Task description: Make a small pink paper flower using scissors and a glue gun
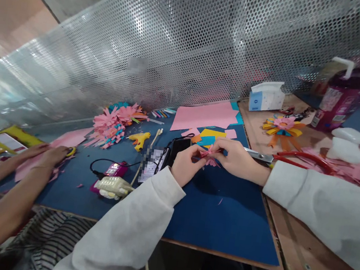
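Between my two hands is a small pink fringed paper piece [210, 161], held over the blue table mat. My left hand [186, 163] pinches its left side, and my right hand [230, 157] grips it from the right with the fingertips. Parts of the paper are hidden behind my fingers. Just beyond lie cut paper pieces in yellow [213, 134], blue, orange and pink. A black phone-like object [181, 147] rests left of my left hand. Red-handled scissors [304, 158] lie to the right, behind my right wrist.
A yellow glue gun [139, 140], a power strip [113, 185] with cords and a pile of pink paper flowers [114, 122] stand left. A co-worker's hands [50, 156] press pink paper farther left. Rightward are a tissue box [267, 98], a purple cup [345, 100] and a paper flower [283, 126].
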The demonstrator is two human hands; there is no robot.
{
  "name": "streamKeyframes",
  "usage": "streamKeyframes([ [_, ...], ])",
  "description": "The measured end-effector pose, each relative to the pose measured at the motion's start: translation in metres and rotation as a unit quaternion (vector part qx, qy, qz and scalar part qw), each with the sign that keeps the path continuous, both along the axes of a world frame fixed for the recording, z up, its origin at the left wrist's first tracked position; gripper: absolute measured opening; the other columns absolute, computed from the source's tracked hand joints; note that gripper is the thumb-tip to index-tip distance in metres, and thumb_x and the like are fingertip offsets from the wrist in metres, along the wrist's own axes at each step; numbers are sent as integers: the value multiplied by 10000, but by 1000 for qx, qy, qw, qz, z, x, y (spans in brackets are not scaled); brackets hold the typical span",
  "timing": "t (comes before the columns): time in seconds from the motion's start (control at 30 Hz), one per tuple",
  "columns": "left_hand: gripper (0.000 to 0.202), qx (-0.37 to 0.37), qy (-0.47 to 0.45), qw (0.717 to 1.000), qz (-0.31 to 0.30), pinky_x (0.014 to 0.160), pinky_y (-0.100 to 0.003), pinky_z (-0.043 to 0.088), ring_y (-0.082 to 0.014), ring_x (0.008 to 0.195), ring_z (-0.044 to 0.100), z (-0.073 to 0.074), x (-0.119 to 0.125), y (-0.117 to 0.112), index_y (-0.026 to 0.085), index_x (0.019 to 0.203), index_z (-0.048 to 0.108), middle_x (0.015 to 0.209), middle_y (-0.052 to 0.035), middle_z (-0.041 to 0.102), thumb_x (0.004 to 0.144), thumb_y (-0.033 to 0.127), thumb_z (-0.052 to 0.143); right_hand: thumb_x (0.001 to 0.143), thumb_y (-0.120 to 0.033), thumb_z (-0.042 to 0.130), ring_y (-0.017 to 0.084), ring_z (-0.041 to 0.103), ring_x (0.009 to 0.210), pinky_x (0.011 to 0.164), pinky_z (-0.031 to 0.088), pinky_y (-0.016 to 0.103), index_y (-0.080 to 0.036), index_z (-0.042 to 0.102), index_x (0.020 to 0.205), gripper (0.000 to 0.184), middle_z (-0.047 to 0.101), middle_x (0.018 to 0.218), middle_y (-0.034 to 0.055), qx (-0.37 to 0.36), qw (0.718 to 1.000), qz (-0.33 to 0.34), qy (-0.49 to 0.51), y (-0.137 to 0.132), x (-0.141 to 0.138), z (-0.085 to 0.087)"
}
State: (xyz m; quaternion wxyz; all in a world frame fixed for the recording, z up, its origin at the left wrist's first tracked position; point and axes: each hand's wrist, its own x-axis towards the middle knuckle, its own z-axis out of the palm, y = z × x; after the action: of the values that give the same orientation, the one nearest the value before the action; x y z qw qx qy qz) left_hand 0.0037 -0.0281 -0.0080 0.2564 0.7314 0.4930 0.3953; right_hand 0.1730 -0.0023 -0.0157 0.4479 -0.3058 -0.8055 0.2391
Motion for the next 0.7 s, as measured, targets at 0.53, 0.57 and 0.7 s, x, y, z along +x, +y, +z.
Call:
streamKeyframes([
  [0.53, 65, 35, 23, 999, 14, 723, -300, 509, -189, 766, 651, 8, 0, -1, 190, 725, 696, 809, -43, 724, 696, 244, 674, 783, -192, 561, 174, 573, 651, 619, 470, 321, -189, 591, 651, 135, 619, 673, 41, 4, 1000, -17, 21, 1, -1, -2],
  [0.57, 55, 42, 25, 999, 13, 732, -301, 506, -193, 781, 652, 10, -1, 2, 190, 710, 697, 819, -44, 726, 686, 238, 682, 788, -201, 564, 179, 583, 685, 641, 485, 329, -191, 605, 683, 113, 624, 705, 44, 3, 1000, -14, 24, 2, -2, -2],
  [0.7, 38, 51, 20, 997, 57, 750, -279, 488, -174, 736, 640, 33, -18, 32, 167, 687, 705, 707, -13, 703, 683, 200, 687, 794, -295, 595, 209, 579, 959, 730, 542, 346, -181, 557, 1132, 358, 530, 1188, 127, -2, 999, -2, 53, 5, -4, -4],
])
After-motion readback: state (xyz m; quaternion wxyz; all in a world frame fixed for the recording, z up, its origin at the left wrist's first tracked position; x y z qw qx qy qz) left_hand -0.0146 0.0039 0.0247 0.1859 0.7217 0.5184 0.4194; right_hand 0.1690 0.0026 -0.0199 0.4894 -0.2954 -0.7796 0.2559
